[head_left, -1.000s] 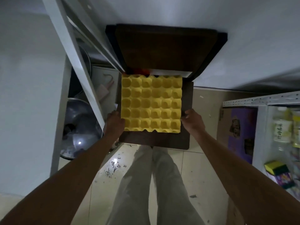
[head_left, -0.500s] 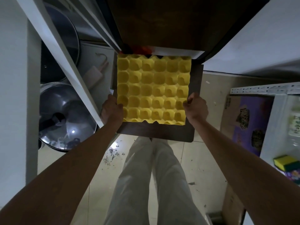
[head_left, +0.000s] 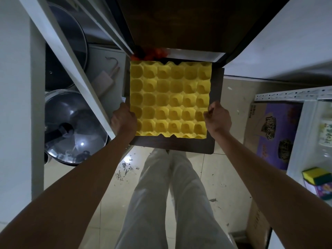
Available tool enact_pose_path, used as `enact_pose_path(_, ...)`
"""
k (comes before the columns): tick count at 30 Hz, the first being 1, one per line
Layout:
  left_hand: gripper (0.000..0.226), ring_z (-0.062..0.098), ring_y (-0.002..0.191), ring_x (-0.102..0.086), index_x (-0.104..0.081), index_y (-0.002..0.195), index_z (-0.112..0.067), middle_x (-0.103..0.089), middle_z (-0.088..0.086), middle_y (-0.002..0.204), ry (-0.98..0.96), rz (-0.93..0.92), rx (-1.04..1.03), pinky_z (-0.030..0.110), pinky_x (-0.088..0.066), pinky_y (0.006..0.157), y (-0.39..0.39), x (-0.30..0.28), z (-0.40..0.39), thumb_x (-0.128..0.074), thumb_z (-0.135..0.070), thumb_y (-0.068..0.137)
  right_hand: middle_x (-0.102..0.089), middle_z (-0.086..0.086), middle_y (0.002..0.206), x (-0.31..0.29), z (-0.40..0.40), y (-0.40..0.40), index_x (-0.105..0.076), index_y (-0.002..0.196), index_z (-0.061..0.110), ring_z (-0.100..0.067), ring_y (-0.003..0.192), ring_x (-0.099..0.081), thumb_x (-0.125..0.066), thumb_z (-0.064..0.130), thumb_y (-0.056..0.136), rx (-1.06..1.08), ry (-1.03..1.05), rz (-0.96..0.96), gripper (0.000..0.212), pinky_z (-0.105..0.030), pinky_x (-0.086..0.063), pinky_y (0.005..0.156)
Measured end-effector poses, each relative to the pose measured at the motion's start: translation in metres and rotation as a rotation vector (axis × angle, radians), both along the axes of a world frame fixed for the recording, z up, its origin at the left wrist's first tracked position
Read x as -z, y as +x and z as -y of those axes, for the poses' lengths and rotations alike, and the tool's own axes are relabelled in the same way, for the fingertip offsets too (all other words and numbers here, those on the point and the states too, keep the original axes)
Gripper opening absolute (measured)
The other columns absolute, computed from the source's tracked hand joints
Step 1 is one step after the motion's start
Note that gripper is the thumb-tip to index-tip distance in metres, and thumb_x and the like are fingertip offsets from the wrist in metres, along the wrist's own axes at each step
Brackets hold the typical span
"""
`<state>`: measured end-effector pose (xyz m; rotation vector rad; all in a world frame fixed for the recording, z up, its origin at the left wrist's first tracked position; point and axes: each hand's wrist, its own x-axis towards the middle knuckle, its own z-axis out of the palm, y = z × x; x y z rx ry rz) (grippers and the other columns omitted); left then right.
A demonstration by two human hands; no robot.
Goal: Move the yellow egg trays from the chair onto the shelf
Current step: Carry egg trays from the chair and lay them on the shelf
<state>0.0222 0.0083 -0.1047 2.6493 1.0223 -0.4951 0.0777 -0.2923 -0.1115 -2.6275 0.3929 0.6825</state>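
Head view: looking straight down over both forearms at the chair seat.
Egg trays: yellow, cups up, lying square over the dark seat; one tray or a nested stack, cannot tell from above.
Left hand: closed on the tray's left edge near the front corner, fingers tucked out of sight beneath.
Right hand: pinching the right edge opposite, fingertips curled onto the rim.
Reason for grip: matched holds on opposite sides, likely to keep the flimsy moulded sheet level and stop it bowing in the middle.
Chair: dark brown seat showing along the tray's right and front edges, backrest rising at the top; something red just behind the tray, too dim to name.
Shelf: pale perforated metal rail at right, with a sponge and bottles on it; presumably the destination, though a second white frame stands at left.
Left side: pot lids and a rolling pin beyond the white frame.
Stage: lift judged barely begun, tray not yet clear of the chair.
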Motion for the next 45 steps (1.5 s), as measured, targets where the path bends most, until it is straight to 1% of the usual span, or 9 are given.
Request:
enact_pose_path(8, 0.017, 0.043, 0.097, -0.067, -0.060, 0.110, -0.008, -0.071, 0.020, 0.104, -0.011, -0.008, -0.095, 0.045, -0.049, 0.070, -0.001, -0.021, 0.008, -0.050, -0.012, 0.097, -0.060, -0.001, 0.083, -0.013, 0.001, -0.005, -0.052, 0.098, 0.018, -0.021, 0.072, -0.053, -0.060, 0.019, 0.095, 0.018, 0.051, 0.028, 0.008, -0.029, -0.037, 0.058)
enact_pose_path(12, 0.020, 0.042, 0.103, -0.066, -0.060, 0.114, -0.007, -0.070, 0.020, 0.110, -0.024, -0.044, -0.125, 0.046, -0.052, 0.076, -0.006, -0.039, 0.009, -0.050, -0.014, 0.098, -0.064, -0.005, 0.085, -0.023, 0.002, -0.009, -0.052, 0.101, 0.016, -0.024, 0.074, -0.058, -0.059, 0.015, 0.095, 0.044, 0.136, 0.007, 0.010, -0.033, -0.046, 0.061)
enact_pose_path(16, 0.024, 0.045, 0.102, -0.066, -0.056, 0.118, -0.003, -0.069, 0.024, 0.110, -0.076, -0.063, -0.142, 0.051, -0.057, 0.082, -0.004, -0.051, 0.010, -0.049, -0.014, 0.097, -0.059, -0.004, 0.080, -0.031, 0.004, -0.014, -0.045, 0.096, 0.017, -0.024, 0.071, -0.054, -0.057, 0.012, 0.096, 0.051, 0.149, 0.053, 0.013, -0.030, -0.037, 0.062)
enact_pose_path(21, 0.033, 0.038, 0.101, -0.068, -0.063, 0.122, -0.016, -0.072, 0.013, 0.109, -0.147, -0.017, -0.152, 0.037, -0.047, 0.073, 0.014, -0.056, 0.014, -0.056, -0.026, 0.091, -0.057, -0.003, 0.080, -0.029, 0.009, -0.015, -0.040, 0.094, 0.019, -0.023, 0.070, -0.054, -0.056, 0.011, 0.096, 0.111, 0.161, 0.117, 0.018, -0.031, -0.036, 0.063)
enact_pose_path(27, 0.028, 0.037, 0.095, -0.070, -0.074, 0.109, -0.023, -0.075, 0.011, 0.102, -0.149, -0.008, -0.036, 0.039, -0.055, 0.073, 0.007, -0.092, 0.023, -0.055, -0.019, 0.087, -0.060, -0.005, 0.080, -0.054, 0.028, -0.046, -0.042, 0.096, 0.014, -0.025, 0.068, -0.055, -0.055, 0.006, 0.092, 0.224, 0.202, 0.125, 0.016, -0.029, -0.033, 0.057)
enact_pose_path(32, 0.015, 0.032, 0.078, -0.065, -0.063, 0.092, -0.009, -0.062, 0.006, 0.079, -0.233, 0.059, 0.197, 0.032, -0.040, 0.063, 0.009, -0.140, 0.047, -0.064, -0.024, 0.089, -0.053, -0.002, 0.068, -0.119, 0.053, -0.085, -0.042, 0.094, 0.011, -0.026, 0.061, -0.053, -0.059, 0.007, 0.089, 0.354, 0.210, 0.202, 0.018, -0.030, -0.032, 0.048)
enact_pose_path(38, 0.015, 0.028, 0.076, -0.060, -0.056, 0.088, -0.014, -0.062, 0.005, 0.082, -0.302, 0.090, 0.483, 0.039, -0.050, 0.066, 0.004, -0.206, 0.104, -0.062, -0.027, 0.092, -0.049, -0.002, 0.071, -0.212, 0.086, -0.161, -0.040, 0.093, 0.010, -0.031, 0.068, -0.055, -0.062, 0.008, 0.085, 0.647, 0.169, 0.227, 0.023, -0.044, -0.043, 0.057)
enact_pose_path(40, 0.015, 0.022, 0.071, -0.057, -0.055, 0.085, -0.018, -0.059, 0.000, 0.077, -0.322, 0.106, 0.565, 0.035, -0.045, 0.061, -0.005, -0.229, 0.127, -0.062, -0.028, 0.093, -0.055, -0.006, 0.077, -0.242, 0.095, -0.194, -0.041, 0.097, 0.011, -0.033, 0.073, -0.059, -0.061, 0.011, 0.087, 0.748, 0.160, 0.194, 0.022, -0.047, -0.049, 0.063)
enact_pose_path(45, 0.020, 0.018, 0.064, -0.051, -0.055, 0.080, -0.018, -0.055, -0.002, 0.071, -0.364, 0.134, 0.741, 0.030, -0.034, 0.056, -0.028, -0.288, 0.190, -0.065, -0.029, 0.093, -0.059, -0.003, 0.074, -0.313, 0.121, -0.277, -0.036, 0.092, 0.019, -0.025, 0.065, -0.059, -0.059, 0.010, 0.084, 0.958, 0.133, 0.231, 0.026, -0.036, -0.043, 0.052)
